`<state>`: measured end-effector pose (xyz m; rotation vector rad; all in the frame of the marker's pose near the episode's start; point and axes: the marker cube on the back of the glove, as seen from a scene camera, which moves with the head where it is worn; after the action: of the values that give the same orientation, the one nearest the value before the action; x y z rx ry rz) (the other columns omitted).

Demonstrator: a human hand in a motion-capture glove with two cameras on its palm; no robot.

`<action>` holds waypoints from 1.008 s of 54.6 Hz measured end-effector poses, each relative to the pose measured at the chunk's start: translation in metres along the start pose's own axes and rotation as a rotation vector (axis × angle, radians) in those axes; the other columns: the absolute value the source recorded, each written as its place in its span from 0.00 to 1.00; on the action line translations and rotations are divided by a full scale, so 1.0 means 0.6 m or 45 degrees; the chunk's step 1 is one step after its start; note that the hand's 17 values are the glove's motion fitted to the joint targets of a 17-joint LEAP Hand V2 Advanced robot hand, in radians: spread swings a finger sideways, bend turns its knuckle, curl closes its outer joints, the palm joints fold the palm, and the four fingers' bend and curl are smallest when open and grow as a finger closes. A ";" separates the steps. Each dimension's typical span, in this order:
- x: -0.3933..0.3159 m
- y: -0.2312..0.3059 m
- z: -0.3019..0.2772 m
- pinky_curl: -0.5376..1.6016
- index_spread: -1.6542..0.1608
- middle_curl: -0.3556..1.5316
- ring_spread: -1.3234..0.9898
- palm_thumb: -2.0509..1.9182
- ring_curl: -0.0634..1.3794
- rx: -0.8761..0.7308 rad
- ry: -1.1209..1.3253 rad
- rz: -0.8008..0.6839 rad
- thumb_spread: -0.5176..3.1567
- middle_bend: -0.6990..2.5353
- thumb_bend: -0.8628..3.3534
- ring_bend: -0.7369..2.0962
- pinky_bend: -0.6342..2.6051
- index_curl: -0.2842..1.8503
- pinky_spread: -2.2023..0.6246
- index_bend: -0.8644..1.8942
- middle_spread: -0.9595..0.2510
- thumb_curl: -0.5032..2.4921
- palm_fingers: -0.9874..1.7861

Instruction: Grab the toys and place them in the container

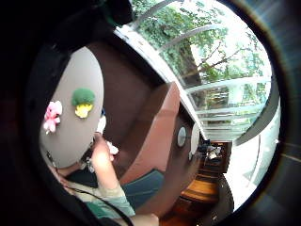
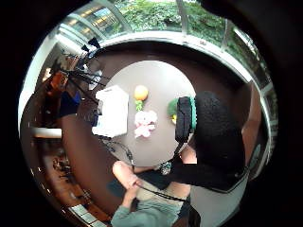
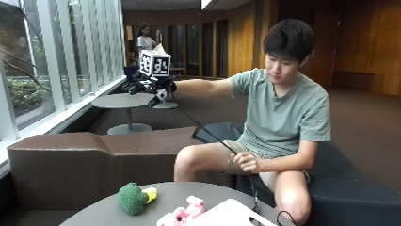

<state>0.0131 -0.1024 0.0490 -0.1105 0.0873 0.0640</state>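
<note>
Your right hand is raised high, grip unclear; the broccoli toy lies well below on the table.

No words to read

No letters, numbers, labels or signs can be made out on any of the things that are seen.

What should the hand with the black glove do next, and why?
Probably come down toward the table and reach for a toy, perhaps the green broccoli toy. The gloved right hand is raised high, away from the table, and seems to hold nothing. The broccoli, the pink plush toy and the orange toy all lie on the tabletop, outside the white container.
</note>
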 end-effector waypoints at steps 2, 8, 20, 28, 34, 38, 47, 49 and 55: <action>-0.006 -0.014 0.011 0.40 0.78 0.30 0.57 0.52 0.18 -0.033 -0.049 -0.005 0.57 0.27 0.25 0.41 0.46 0.23 0.78 0.36 0.75 0.24 0.32; -0.020 -0.044 0.042 0.40 0.78 0.31 0.57 0.51 0.18 -0.121 -0.146 -0.004 0.57 0.27 0.24 0.41 0.46 0.24 0.78 0.36 0.75 0.24 0.32; -0.063 -0.113 0.155 0.40 0.78 0.32 0.56 0.51 0.20 -0.252 -0.210 0.014 0.56 0.27 0.23 0.41 0.47 0.24 0.78 0.35 0.77 0.25 0.31; -0.073 -0.138 0.259 0.41 0.78 0.33 0.57 0.50 0.20 -0.375 -0.156 -0.062 0.54 0.27 0.21 0.41 0.48 0.23 0.79 0.35 0.78 0.25 0.30; -0.088 -0.147 0.347 0.41 0.78 0.33 0.57 0.51 0.20 -0.487 -0.170 -0.075 0.52 0.26 0.20 0.39 0.48 0.23 0.79 0.35 0.79 0.25 0.29; -0.104 -0.148 0.424 0.41 0.78 0.33 0.57 0.51 0.21 -0.579 -0.200 -0.082 0.50 0.26 0.20 0.38 0.48 0.22 0.79 0.34 0.79 0.25 0.28; -0.124 -0.137 0.574 0.42 0.77 0.31 0.58 0.51 0.21 -0.721 -0.266 -0.061 0.48 0.25 0.20 0.37 0.51 0.22 0.80 0.35 0.81 0.25 0.27; -0.128 -0.133 0.602 0.43 0.77 0.31 0.58 0.51 0.21 -0.756 -0.275 -0.032 0.48 0.24 0.20 0.37 0.52 0.22 0.80 0.35 0.81 0.26 0.28; -0.142 -0.126 0.656 0.44 0.76 0.29 0.59 0.53 0.22 -0.659 -0.191 0.051 0.47 0.24 0.21 0.37 0.55 0.22 0.80 0.36 0.81 0.26 0.29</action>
<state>-0.0337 -0.1382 0.4544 -0.6201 -0.0788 0.1339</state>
